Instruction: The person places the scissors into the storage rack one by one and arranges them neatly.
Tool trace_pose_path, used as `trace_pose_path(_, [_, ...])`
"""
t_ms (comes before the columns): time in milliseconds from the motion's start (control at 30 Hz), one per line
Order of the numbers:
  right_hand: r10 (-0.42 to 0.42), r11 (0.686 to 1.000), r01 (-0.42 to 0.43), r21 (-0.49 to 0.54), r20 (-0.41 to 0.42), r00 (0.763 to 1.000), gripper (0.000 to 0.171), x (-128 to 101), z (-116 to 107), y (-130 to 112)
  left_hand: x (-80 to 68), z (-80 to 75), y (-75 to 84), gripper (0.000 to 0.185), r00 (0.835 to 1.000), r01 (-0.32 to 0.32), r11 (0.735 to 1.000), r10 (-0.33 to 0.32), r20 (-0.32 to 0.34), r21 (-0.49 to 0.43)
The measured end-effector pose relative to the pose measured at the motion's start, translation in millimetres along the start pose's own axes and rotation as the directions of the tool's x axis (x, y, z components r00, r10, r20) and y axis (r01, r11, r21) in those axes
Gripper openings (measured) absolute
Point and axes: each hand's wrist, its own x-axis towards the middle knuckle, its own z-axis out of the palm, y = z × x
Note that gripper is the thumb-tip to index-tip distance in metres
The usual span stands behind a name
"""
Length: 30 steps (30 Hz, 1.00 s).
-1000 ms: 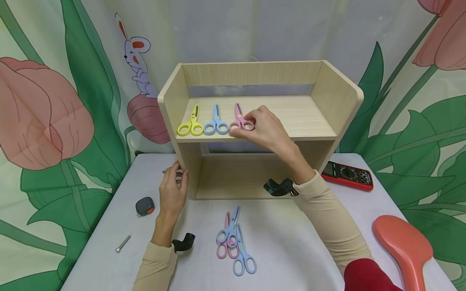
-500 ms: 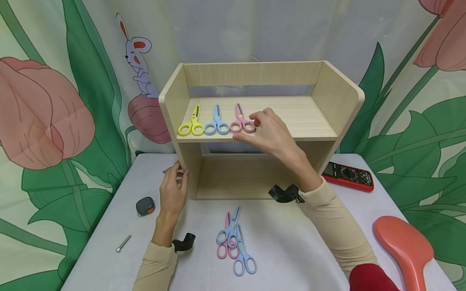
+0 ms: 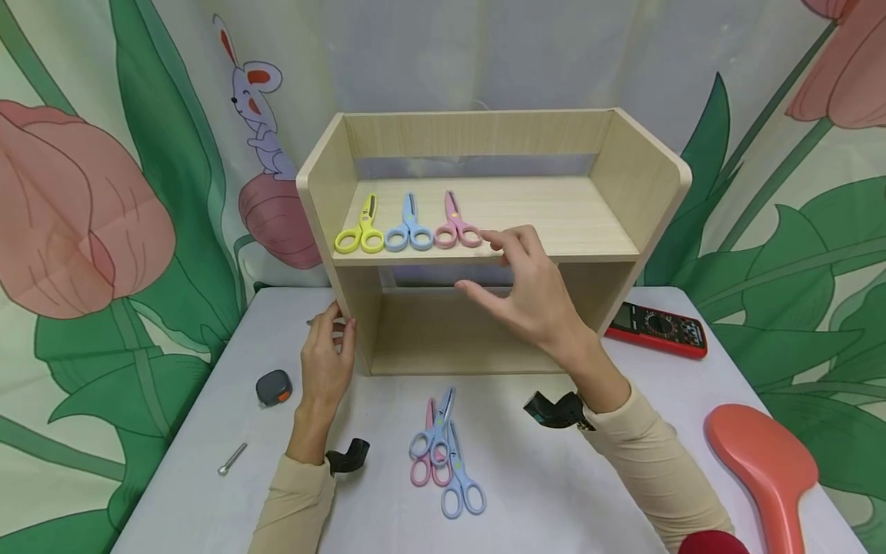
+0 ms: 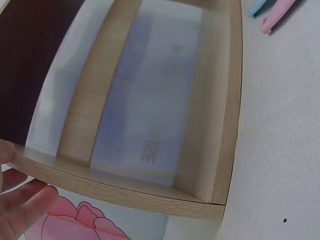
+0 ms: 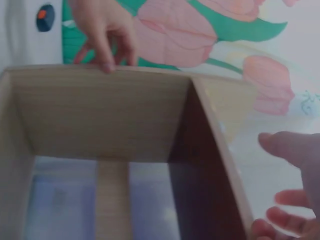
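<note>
My right hand [image 3: 536, 296] hovers before the small wooden shelf unit [image 3: 477, 119], thumb and fingers spread, holding nothing. Its forefinger comes close to the pink scissors [image 3: 453, 227] at the upper board's front edge. Left of these lie blue scissors [image 3: 409, 227] and yellow scissors [image 3: 363, 231], all in a row with blades pointing back. My left hand [image 3: 327, 362] rests against the unit's left side panel, thumb at the front edge and fingers along the outside. In the left wrist view, fingers [image 4: 30, 202] show beside that panel.
On the table before the unit, two more blue scissors [image 3: 462, 485] overlap a pink pair [image 3: 419, 471]. A tape measure [image 3: 274, 387] and a bolt [image 3: 232, 459] lie left. At right are a red multimeter [image 3: 657, 329] and a coral paddle-shaped thing [image 3: 764, 454].
My right hand has let go of the pink scissors and drawn back toward the right, its fingers spreading. The pink scissors stay on the upper board. My left hand keeps its place.
</note>
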Motion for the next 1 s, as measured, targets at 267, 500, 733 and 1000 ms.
trace_pose_path(267, [-0.107,0.994,0.107,0.014,0.018,0.994,0.076,-39,20,7,-1.0,-0.3,-1.2,0.038,1.000,0.008,1.000,-0.008,0.001,0.007])
trace_pose_path(500, [-0.020,1.000,0.017,0.018,0.143,0.990,0.079,-76,40,9,-0.1,1.6,-1.3,0.038,1.000,-0.005,1.000,0.005,-0.008,0.000])
trace_pose_path(733, [0.082,0.996,-0.072,-0.046,0.269,0.960,0.082,-116,58,10,4.5,4.1,-0.1,0.039,1.000,-0.006,1.000,0.006,-0.008,-0.005])
trace_pose_path(1000, [0.175,0.981,-0.118,-0.157,0.428,0.887,0.094,-170,79,3,1.0,1.2,-0.2,0.039,1.000,0.009,1.000,-0.009,-0.004,0.003])
